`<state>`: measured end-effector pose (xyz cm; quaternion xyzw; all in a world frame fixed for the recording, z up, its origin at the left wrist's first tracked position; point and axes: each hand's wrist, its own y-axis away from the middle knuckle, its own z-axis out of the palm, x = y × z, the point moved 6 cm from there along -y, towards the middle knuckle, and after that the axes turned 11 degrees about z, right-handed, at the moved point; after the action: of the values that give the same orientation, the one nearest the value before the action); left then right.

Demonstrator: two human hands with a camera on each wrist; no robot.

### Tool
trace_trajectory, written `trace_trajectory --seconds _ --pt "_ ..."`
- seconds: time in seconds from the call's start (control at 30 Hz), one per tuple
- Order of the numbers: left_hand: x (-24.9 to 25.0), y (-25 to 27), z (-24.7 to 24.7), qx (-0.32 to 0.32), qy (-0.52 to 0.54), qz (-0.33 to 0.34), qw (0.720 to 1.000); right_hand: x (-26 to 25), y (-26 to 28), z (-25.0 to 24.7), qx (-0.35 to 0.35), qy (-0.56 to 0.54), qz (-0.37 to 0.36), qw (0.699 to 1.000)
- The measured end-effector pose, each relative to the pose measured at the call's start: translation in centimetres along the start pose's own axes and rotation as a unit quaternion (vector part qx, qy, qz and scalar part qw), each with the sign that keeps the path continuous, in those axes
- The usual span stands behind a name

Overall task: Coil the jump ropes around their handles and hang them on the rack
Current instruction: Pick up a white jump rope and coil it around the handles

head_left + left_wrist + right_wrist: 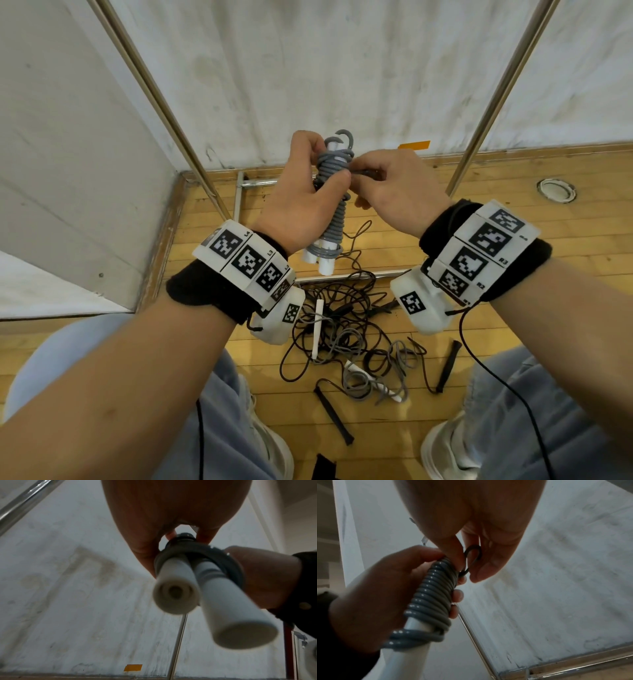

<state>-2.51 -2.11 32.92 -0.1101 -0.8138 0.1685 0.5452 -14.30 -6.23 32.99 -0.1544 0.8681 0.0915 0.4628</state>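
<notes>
A grey jump rope (334,192) is coiled tightly around its two white handles (320,257), held upright in front of me. My left hand (308,192) grips the bundle at its middle, fingers curled round the coils (429,596). My right hand (380,181) pinches a dark loop of the rope's end (473,557) at the top of the coils. From the left wrist view the two white handle ends (176,595) point at the camera. The rack's metal posts (161,102) rise left and right of my hands.
On the wooden floor below lies a tangle of black and grey jump ropes (346,329) with loose black handles (334,414) and white handles (317,329). The rack's base bars (260,183) lie on the floor before the white wall. My shoes and knees frame the pile.
</notes>
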Motion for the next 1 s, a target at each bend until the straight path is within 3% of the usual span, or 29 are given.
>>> trace_trajectory --seconds 0.27,0.37,0.53,0.73,1.0 --pt "1.2 0.4 -0.2 0.092 -0.112 0.087 0.986 0.1 -0.3 0.3 -0.004 -0.115 0.050 0.992" --pt "1.2 0.3 -0.6 0.123 -0.155 0.111 0.974 -0.2 -0.1 -0.1 0.005 -0.093 0.048 0.995" --pt "0.6 0.0 -0.6 0.102 -0.158 0.102 0.977 -1.4 0.8 -0.5 0.075 0.020 -0.039 0.996" --pt "0.4 0.1 -0.6 0.089 -0.139 0.075 0.983 -2.0 1.1 0.1 0.062 0.140 -0.107 0.982" --pt "0.8 0.5 -0.1 0.036 -0.173 0.113 0.978 -2.1 1.0 -1.0 0.061 0.029 -0.082 0.994"
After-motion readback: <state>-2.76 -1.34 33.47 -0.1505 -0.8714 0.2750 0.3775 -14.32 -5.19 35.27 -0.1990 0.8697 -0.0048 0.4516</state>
